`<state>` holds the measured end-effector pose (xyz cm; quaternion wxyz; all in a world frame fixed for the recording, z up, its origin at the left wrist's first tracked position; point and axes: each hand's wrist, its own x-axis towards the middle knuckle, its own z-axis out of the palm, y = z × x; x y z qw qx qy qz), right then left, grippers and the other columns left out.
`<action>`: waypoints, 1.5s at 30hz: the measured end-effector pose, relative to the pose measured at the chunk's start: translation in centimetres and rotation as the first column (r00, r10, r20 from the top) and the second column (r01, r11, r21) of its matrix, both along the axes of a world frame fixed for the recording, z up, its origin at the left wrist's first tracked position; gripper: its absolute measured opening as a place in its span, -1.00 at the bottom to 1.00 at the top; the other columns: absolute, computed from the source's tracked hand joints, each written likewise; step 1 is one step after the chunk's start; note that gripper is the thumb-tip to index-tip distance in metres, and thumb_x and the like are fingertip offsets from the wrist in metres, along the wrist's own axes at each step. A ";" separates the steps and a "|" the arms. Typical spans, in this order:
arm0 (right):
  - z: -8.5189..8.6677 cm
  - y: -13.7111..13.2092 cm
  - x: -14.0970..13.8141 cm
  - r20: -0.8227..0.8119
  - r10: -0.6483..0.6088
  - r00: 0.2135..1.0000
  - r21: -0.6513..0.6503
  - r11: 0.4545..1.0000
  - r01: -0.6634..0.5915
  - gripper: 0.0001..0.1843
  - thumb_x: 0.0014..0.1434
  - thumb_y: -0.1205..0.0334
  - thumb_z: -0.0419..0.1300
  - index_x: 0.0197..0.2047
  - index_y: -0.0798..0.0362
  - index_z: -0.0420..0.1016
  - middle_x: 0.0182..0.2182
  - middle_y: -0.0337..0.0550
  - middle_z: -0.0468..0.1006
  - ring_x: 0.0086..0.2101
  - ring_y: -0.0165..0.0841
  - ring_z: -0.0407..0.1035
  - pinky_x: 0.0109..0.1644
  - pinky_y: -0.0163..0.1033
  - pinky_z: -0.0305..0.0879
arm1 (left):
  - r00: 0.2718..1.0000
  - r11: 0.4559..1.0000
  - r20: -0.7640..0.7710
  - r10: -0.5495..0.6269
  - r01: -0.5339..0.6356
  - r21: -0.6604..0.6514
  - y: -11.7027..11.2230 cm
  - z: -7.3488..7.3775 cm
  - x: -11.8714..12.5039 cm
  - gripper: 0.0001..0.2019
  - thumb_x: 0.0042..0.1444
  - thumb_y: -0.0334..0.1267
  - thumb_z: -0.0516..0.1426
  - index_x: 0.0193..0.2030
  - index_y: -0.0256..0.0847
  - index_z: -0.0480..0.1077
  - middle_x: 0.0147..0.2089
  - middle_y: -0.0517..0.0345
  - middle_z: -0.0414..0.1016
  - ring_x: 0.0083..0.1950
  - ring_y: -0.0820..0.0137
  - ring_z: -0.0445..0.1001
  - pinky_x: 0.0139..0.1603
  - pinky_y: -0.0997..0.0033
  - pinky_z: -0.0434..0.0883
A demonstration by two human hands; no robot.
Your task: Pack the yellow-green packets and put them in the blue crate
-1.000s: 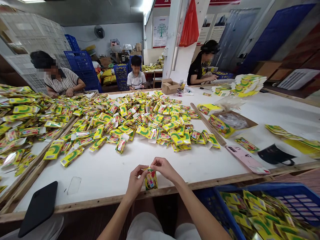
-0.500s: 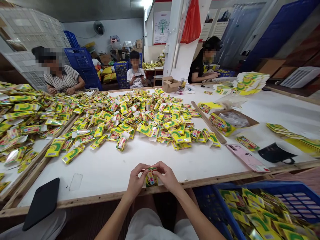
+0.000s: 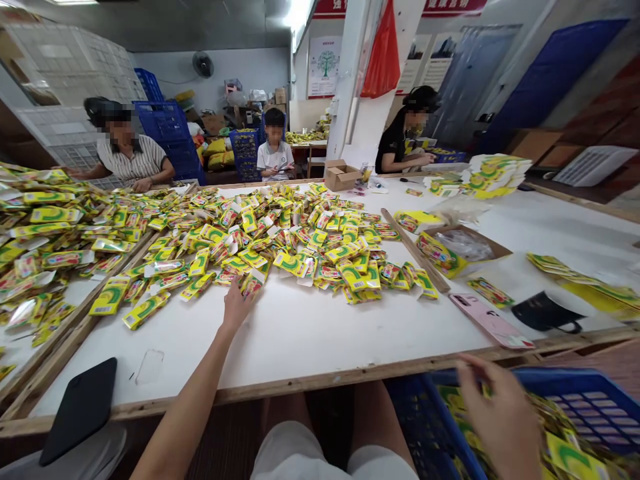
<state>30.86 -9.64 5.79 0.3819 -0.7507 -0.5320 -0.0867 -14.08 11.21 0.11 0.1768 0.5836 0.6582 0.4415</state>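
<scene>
My left hand (image 3: 235, 305) stretches forward over the white table (image 3: 310, 333), fingers extended and touching the near end of a yellow-green packet (image 3: 254, 283) at the edge of a big pile of packets (image 3: 300, 233). I cannot see a closed grip on it. My right hand (image 3: 495, 413) hovers low at the right over a blue crate (image 3: 575, 377) filled with the same packets. Its fingers are spread, slightly blurred, and hold nothing.
A pink phone (image 3: 487, 320), a black mask (image 3: 543, 312), a cardboard box (image 3: 465, 243) and a wooden strip (image 3: 415, 250) lie to the right. A black phone (image 3: 80, 410) sits at the near left. Three people sit across the table; more packets cover the left table.
Both hands held one packet together at the table's near edge. Now that packet is gone from them; the right hand swung down to the blue crate, the left reached out to the pile.
</scene>
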 end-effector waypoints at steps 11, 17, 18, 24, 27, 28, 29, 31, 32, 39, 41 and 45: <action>-5.4 7.6 -18.7 -0.768 0.507 0.391 0.209 0.776 -0.595 -0.73 0.16 0.18 0.10 -0.05 -0.02 0.25 -0.11 -0.05 0.48 -0.11 -0.26 0.42 -0.04 -0.17 0.37 | 0.659 0.872 0.631 -0.409 0.486 0.059 -12.9 -0.1 11.8 -0.54 0.16 -0.13 0.09 0.15 -0.07 0.03 -0.16 0.08 0.45 -0.18 0.35 0.49 -0.19 0.38 0.41; -5.8 8.0 -17.8 -0.710 0.576 0.404 0.144 0.680 -0.719 -0.76 0.17 0.25 0.05 -0.06 -0.03 0.33 -0.15 -0.13 0.50 -0.14 -0.29 0.42 0.01 -0.15 0.33 | 0.667 0.801 0.570 -0.480 0.598 -0.026 -13.3 -0.2 11.1 -0.58 0.13 -0.19 0.09 0.14 -0.08 0.17 -0.10 0.09 0.47 -0.19 0.35 0.49 -0.16 0.34 0.43; -5.8 8.0 -17.7 -0.697 0.585 0.414 0.121 0.665 -0.737 -0.77 0.17 0.26 0.05 -0.09 -0.03 0.37 -0.17 -0.14 0.51 -0.15 -0.29 0.41 -0.01 -0.15 0.33 | 0.682 0.796 0.547 -0.486 0.603 -0.044 -13.1 -0.2 10.9 -0.63 0.12 -0.19 0.10 0.09 -0.10 0.24 -0.11 0.09 0.48 -0.20 0.34 0.49 -0.17 0.34 0.43; -5.1 9.2 -18.4 -0.624 0.604 0.497 0.117 0.700 -0.704 -0.85 0.13 0.27 0.08 -0.27 0.01 0.47 -0.27 -0.15 0.51 -0.20 -0.31 0.40 -0.09 -0.21 0.33 | 0.772 0.885 0.458 -0.440 0.460 0.074 -11.7 -0.3 10.8 -0.79 0.11 -0.17 0.12 -0.15 -0.17 0.42 -0.07 0.02 0.47 -0.01 0.26 0.45 -0.01 0.26 0.40; -4.8 9.4 -18.6 -0.645 0.605 0.467 0.137 0.692 -0.708 -0.81 0.14 0.29 0.08 -0.18 0.01 0.44 -0.30 -0.18 0.51 -0.25 -0.34 0.41 -0.12 -0.22 0.33 | 0.748 0.897 0.517 -0.417 0.432 0.100 -11.7 -0.3 10.9 -0.73 0.10 -0.19 0.14 -0.05 -0.16 0.35 -0.14 0.06 0.49 -0.11 0.32 0.49 -0.07 0.28 0.43; -4.8 9.3 -18.6 -0.637 0.622 0.456 0.139 0.674 -0.726 -0.82 0.15 0.29 0.08 -0.18 0.01 0.45 -0.30 -0.17 0.51 -0.25 -0.34 0.40 -0.12 -0.22 0.33 | 0.752 0.896 0.508 -0.420 0.431 0.102 -11.8 -0.3 10.8 -0.75 0.09 -0.19 0.14 -0.08 -0.17 0.37 -0.17 0.06 0.50 -0.14 0.32 0.49 -0.09 0.29 0.43; -4.7 9.2 -18.6 -0.623 0.642 0.448 0.139 0.653 -0.744 -0.83 0.15 0.28 0.08 -0.21 0.01 0.47 -0.28 -0.16 0.51 -0.24 -0.33 0.40 -0.12 -0.22 0.33 | 0.762 0.896 0.490 -0.424 0.433 0.103 -11.9 -0.2 10.8 -0.78 0.09 -0.18 0.15 -0.14 -0.19 0.40 -0.19 0.06 0.50 -0.15 0.32 0.49 -0.10 0.30 0.42; -4.6 8.9 -18.6 -0.600 0.669 0.439 0.137 0.626 -0.767 -0.86 0.15 0.24 0.11 -0.27 0.02 0.49 -0.27 -0.13 0.51 -0.23 -0.32 0.39 -0.14 -0.23 0.33 | 0.777 0.895 0.463 -0.426 0.435 0.094 -12.2 0.0 10.6 -0.82 0.10 -0.16 0.14 -0.25 -0.21 0.43 -0.24 0.05 0.50 -0.17 0.31 0.49 -0.10 0.31 0.41; -4.5 8.8 -18.6 -0.596 0.671 0.441 0.139 0.627 -0.767 -0.86 0.16 0.22 0.11 -0.29 0.02 0.49 -0.28 -0.12 0.51 -0.24 -0.31 0.38 -0.15 -0.23 0.34 | 0.780 0.897 0.463 -0.421 0.433 0.086 -12.2 0.1 10.6 -0.82 0.09 -0.15 0.14 -0.27 -0.22 0.44 -0.25 0.05 0.50 -0.17 0.30 0.48 -0.11 0.31 0.41; -4.0 9.6 -19.4 -0.636 0.586 0.502 0.084 0.700 -0.709 -0.86 0.13 0.17 0.13 -0.34 0.03 0.46 -0.41 -0.18 0.51 -0.38 -0.34 0.38 -0.24 -0.24 0.32 | 0.768 0.932 0.563 -0.307 0.362 0.014 -11.9 0.7 11.0 -0.79 0.02 -0.14 0.19 -0.27 -0.22 0.46 -0.33 0.10 0.52 -0.30 0.35 0.47 -0.25 0.41 0.40; -3.9 9.8 -19.3 -0.647 0.574 0.502 0.071 0.701 -0.709 -0.85 0.13 0.16 0.12 -0.37 0.03 0.45 -0.42 -0.19 0.51 -0.40 -0.35 0.38 -0.25 -0.25 0.32 | 0.775 0.939 0.558 -0.295 0.342 0.022 -11.8 0.6 11.1 -0.80 0.04 -0.13 0.18 -0.30 -0.23 0.46 -0.36 0.12 0.52 -0.32 0.37 0.46 -0.27 0.43 0.39; -4.5 9.4 -19.0 -0.684 0.567 0.458 0.079 0.682 -0.727 -0.85 0.13 0.15 0.12 -0.35 0.03 0.46 -0.41 -0.19 0.52 -0.36 -0.33 0.39 -0.22 -0.24 0.33 | 0.772 0.929 0.553 -0.314 0.370 0.011 -12.0 0.0 10.9 -0.79 0.06 -0.12 0.17 -0.29 -0.23 0.47 -0.32 0.08 0.53 -0.27 0.34 0.48 -0.22 0.39 0.40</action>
